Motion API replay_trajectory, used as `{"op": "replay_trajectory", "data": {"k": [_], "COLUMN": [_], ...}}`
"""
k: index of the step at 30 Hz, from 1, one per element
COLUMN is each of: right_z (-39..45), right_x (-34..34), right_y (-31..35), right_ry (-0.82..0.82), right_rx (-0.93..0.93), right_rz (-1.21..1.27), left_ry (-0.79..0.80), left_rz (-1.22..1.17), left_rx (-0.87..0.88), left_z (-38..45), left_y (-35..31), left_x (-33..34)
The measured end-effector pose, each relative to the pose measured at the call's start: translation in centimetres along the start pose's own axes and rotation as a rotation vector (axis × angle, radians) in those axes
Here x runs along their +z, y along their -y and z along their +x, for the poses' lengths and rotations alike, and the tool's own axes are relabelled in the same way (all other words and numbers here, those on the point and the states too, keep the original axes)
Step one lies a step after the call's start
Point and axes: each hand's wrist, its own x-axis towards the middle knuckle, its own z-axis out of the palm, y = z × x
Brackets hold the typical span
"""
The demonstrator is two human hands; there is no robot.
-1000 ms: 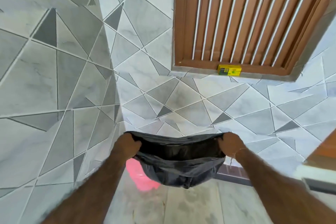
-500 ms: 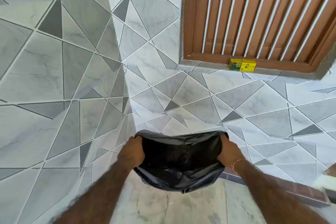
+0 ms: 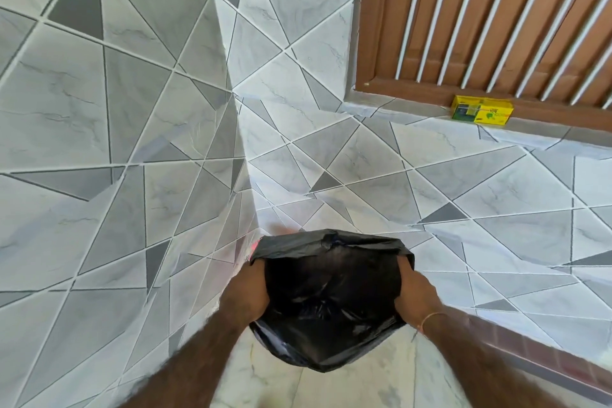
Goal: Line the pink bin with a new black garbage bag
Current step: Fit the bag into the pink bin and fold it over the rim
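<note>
While stretched open: black garbage bag (image 3: pixel 331 301), gripped at its rim by left hand (image 3: pixel 246 295) and right hand (image 3: pixel 414 291).
Done: bag opened.
Left: rim to be folded over pink bin (image 3: pixel 255 244), barely seen.

glossy crinkled plastic garbage bag (image 3: pixel 328 308); smooth marbled tile walls (image 3: pixel 364 175).

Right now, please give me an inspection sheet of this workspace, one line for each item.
Surface: pale marble floor, bare where it shows.
Job's things: black bag held open; of the pink bin only a sliver shows at the bag's left edge.
Clutter: yellow box on the ledge under the window.
Hands: left hand and right hand each grip one side of the bag's mouth.
Cables: nothing seen.
Surroundings: grey tiled walls meeting in a corner; brown barred window.
</note>
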Motion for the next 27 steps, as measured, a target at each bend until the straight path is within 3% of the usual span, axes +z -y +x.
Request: {"op": "replay_trajectory", "data": {"k": [4, 7, 15, 19, 27], "right_z": [3.0, 6.6, 15.6, 17.5, 19.7], "right_x": [1.2, 1.3, 0.5, 1.2, 5.7], "right_y": [1.7, 4.6, 14.5, 17.0, 18.4], "right_ry": [0.012, -0.022, -0.116, -0.158, -0.019], "right_rx": [0.030, 0.086, -0.020, -0.070, -0.076], "right_rz": [0.054, 0.069, -0.088, -0.213, -0.276], "left_ry": [0.013, 0.056, -0.097, -0.140, -0.062], "left_rz": [-0.004, -0.045, 0.007, 0.034, 0.046], "left_rx": [0.095, 0.057, -0.029, -0.033, -0.066], "left_z": [3.8, 9.0, 19.8, 21.5, 20.5], "left_y": [1.0, 3.0, 10.3, 12.9, 17.7], "left_x": [-0.4, -2.1, -10.0, -11.5, -8.2]}}
